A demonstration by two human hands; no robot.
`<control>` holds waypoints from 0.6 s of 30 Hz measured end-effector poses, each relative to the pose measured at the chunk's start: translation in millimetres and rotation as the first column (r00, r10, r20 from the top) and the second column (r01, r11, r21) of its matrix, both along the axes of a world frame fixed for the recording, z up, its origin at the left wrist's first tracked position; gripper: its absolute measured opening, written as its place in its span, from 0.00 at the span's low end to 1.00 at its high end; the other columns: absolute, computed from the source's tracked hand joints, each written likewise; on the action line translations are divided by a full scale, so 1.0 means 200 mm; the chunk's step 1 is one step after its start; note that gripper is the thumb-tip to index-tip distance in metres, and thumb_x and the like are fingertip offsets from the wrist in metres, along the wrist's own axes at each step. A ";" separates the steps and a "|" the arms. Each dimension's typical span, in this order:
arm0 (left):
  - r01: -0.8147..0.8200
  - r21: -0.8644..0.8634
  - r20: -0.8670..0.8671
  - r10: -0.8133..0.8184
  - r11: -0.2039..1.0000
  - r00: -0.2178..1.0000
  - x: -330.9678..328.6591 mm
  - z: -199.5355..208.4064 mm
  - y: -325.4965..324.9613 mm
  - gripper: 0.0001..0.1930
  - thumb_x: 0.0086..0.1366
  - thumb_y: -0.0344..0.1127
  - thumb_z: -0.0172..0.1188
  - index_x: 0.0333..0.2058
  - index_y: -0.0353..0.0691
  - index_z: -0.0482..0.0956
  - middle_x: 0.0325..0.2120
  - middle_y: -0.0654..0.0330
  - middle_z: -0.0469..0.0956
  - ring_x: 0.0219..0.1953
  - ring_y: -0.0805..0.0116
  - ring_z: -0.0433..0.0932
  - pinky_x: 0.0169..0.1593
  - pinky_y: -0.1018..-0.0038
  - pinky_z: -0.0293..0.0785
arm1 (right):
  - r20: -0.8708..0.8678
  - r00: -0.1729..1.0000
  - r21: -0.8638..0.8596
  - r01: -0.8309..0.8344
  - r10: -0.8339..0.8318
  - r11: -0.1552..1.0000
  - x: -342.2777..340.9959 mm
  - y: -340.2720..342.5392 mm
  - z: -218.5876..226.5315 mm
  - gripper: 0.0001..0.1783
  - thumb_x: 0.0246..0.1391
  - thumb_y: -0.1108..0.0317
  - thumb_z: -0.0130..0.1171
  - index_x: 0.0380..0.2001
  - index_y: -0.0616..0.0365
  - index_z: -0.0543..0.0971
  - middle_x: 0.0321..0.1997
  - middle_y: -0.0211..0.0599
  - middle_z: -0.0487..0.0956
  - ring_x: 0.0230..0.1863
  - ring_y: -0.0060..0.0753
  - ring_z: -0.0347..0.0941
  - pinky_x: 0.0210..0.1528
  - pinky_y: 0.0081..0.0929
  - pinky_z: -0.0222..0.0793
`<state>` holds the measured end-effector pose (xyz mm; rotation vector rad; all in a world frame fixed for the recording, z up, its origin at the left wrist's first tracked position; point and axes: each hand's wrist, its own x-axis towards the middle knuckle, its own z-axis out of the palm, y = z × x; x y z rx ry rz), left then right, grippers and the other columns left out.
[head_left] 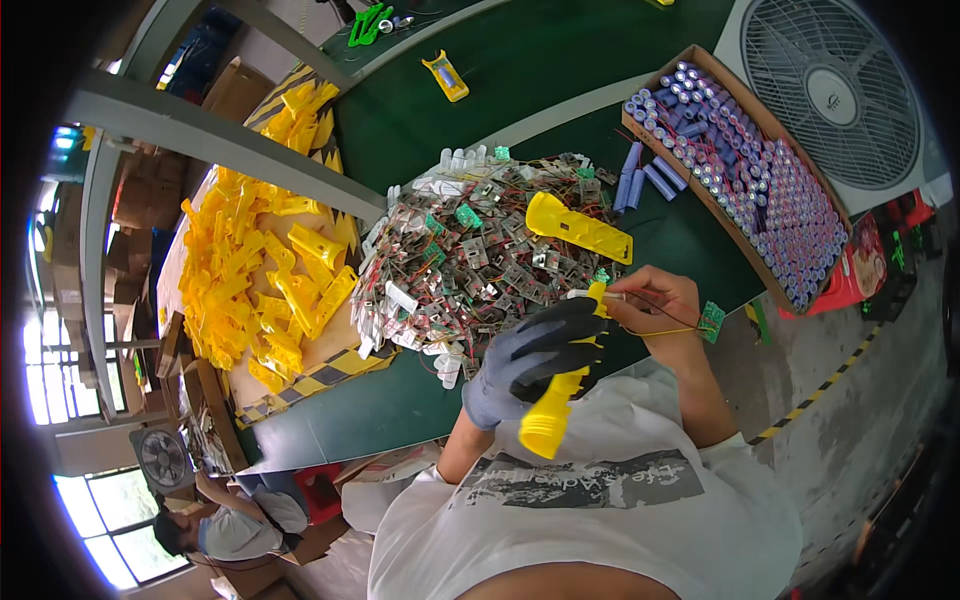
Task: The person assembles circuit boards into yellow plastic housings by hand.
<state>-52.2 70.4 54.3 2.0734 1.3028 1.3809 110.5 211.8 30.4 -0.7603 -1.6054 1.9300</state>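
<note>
My left hand [530, 355], in a grey and black glove, is wrapped round a yellow plastic flashlight housing [545, 422]. The housing is tilted, its round threaded end toward me. At its far end my bare right hand [662, 308] pinches a small white part with wires [583, 294]. Thin wires run from there to a green circuit board [711, 321] hanging at the right. Just beyond my hands lies a heap of wired switch parts and small boards [490, 255], with another yellow housing [580, 230] on top of it.
A cardboard box of purple battery cells [750, 190] stands at the right, several loose cells [640, 182] beside it. Behind it is a grey fan [832, 95]. Yellow housings [265, 280] are piled at the left behind a metal frame [230, 120]. Another person [240, 525] is at far lower left.
</note>
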 end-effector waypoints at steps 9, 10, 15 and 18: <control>-0.189 -0.136 0.649 0.231 0.973 0.725 0.04 -0.32 -0.11 0.19 0.57 0.37 0.63 0.47 0.42 0.71 0.47 0.51 0.75 0.50 0.48 0.73 0.54 0.60 0.70 | -0.505 0.828 -0.610 -0.543 0.244 0.577 -0.01 -0.06 -0.15 0.40 0.50 0.52 0.64 0.57 0.71 0.64 0.56 0.44 0.72 0.56 0.37 0.70 0.55 0.30 0.70; -0.212 -0.168 0.690 0.268 0.963 0.672 0.03 -0.33 -0.13 0.18 0.59 0.38 0.62 0.47 0.42 0.71 0.46 0.51 0.75 0.50 0.49 0.73 0.54 0.60 0.70 | -0.516 0.823 -0.614 -0.549 0.238 0.567 -0.02 -0.07 -0.16 0.40 0.50 0.53 0.64 0.57 0.71 0.63 0.56 0.45 0.72 0.57 0.37 0.70 0.56 0.31 0.70; -0.132 0.020 0.725 0.076 0.991 0.685 0.06 -0.29 -0.08 0.33 0.44 0.34 0.74 0.48 0.41 0.66 0.50 0.51 0.72 0.53 0.55 0.70 0.57 0.62 0.65 | -0.564 0.789 -0.587 -0.590 0.242 0.554 -0.03 -0.09 -0.16 0.38 0.51 0.56 0.64 0.57 0.71 0.63 0.57 0.46 0.71 0.58 0.37 0.69 0.58 0.32 0.68; -0.141 -0.146 0.949 0.179 0.979 0.261 0.04 -0.34 -0.11 0.23 0.56 0.31 0.65 0.49 0.42 0.66 0.49 0.50 0.72 0.54 0.57 0.69 0.58 0.64 0.65 | -0.567 0.799 -0.656 -0.585 0.200 0.477 -0.04 -0.09 -0.16 0.36 0.51 0.56 0.63 0.57 0.69 0.64 0.57 0.46 0.71 0.58 0.39 0.69 0.58 0.33 0.68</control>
